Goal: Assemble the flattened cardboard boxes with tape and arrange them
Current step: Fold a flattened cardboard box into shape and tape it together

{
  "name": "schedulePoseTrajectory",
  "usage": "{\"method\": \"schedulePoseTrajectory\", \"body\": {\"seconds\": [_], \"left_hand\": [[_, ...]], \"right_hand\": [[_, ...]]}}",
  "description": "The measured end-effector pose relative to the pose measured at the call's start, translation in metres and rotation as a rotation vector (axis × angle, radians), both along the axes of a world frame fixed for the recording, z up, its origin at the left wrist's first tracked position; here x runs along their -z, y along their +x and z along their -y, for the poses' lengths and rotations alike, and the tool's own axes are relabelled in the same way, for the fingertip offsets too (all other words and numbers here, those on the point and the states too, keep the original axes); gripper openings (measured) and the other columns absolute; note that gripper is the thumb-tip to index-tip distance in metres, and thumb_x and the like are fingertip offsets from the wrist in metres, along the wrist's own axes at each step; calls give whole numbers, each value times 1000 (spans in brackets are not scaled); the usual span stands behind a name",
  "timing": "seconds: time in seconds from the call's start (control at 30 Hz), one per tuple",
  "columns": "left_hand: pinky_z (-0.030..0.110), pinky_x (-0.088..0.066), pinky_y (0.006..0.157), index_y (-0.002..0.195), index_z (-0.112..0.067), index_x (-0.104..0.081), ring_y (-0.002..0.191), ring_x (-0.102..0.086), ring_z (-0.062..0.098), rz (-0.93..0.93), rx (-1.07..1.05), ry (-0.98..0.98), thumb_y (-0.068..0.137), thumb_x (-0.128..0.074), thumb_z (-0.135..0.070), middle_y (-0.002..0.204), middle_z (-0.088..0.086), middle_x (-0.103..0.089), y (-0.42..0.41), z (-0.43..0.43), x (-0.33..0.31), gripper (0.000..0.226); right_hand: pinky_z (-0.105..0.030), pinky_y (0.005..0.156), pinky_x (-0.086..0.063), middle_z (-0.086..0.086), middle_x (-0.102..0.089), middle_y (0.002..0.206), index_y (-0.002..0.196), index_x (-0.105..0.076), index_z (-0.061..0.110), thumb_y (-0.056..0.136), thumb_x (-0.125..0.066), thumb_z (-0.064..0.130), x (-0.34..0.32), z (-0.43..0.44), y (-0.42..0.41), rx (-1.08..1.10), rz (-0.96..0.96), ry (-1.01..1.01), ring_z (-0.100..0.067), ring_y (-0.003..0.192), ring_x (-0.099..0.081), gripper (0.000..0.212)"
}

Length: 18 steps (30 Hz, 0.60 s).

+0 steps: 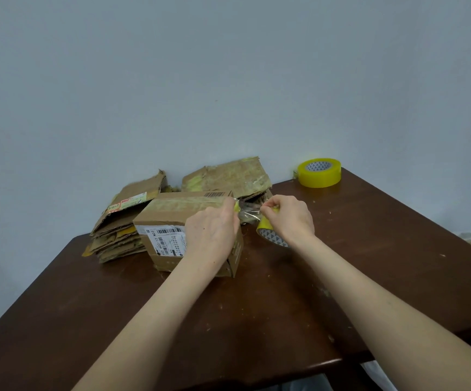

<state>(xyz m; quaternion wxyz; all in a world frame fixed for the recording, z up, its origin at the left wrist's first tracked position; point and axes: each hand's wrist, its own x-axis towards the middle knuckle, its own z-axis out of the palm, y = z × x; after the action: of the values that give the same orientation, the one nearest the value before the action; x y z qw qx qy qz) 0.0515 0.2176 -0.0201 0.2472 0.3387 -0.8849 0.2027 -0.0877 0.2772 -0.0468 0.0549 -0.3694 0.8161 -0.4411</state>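
The brown table point(369, 249) is carrying everything. The assembled box point(166, 218) is sitting mid-table, with flattened boxes point(121, 221) lying stacked just beside it. The left hand point(211, 235) is pinching the tape strip point(249, 213) at the box's top edge, and the right hand point(290, 218) is gripping the tape roll point(268, 234). A spare roll point(319, 172) is sitting at the back.

The tabletop point(341, 277) is dark reddish brown, flecked with pale specks. The box point(169, 215) is brown, with yellowish tape point(183, 204) on top and a white label point(169, 235) bearing black barcodes. The far tape roll point(319, 173) at the far right corner and the nearer tape roll point(271, 235) are bright yellow, their white cores patterned with grey triangles. The flattened cardboard point(121, 230) along the far edge is brown, patched yellow.
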Motion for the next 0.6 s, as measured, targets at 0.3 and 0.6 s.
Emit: {"method": "schedulePoseTrajectory", "body": {"seconds": [0.3, 0.6], "left_hand": [[26, -30, 48, 116, -17, -50, 55, -48, 22, -13, -3, 7, 102, -33, -31, 62, -4, -45, 1, 0, 4, 27], [25, -18, 44, 121, -16, -49, 54, -45, 24, 38, -46, -21, 99, -38, -23, 62, -3, -45, -5, 1, 6, 26]], "right_hand": [[-38, 84, -47, -2, -72, 98, 103, -68, 28, 97, -51, 36, -7, -5, 5, 41, -166, 22, -26, 99, -62, 20], [-38, 83, -44, -3, -71, 100, 101, -69, 28, 96, -51, 34, -12, -4, 7, 60, -182, 24, -27, 101, -61, 20]]}}
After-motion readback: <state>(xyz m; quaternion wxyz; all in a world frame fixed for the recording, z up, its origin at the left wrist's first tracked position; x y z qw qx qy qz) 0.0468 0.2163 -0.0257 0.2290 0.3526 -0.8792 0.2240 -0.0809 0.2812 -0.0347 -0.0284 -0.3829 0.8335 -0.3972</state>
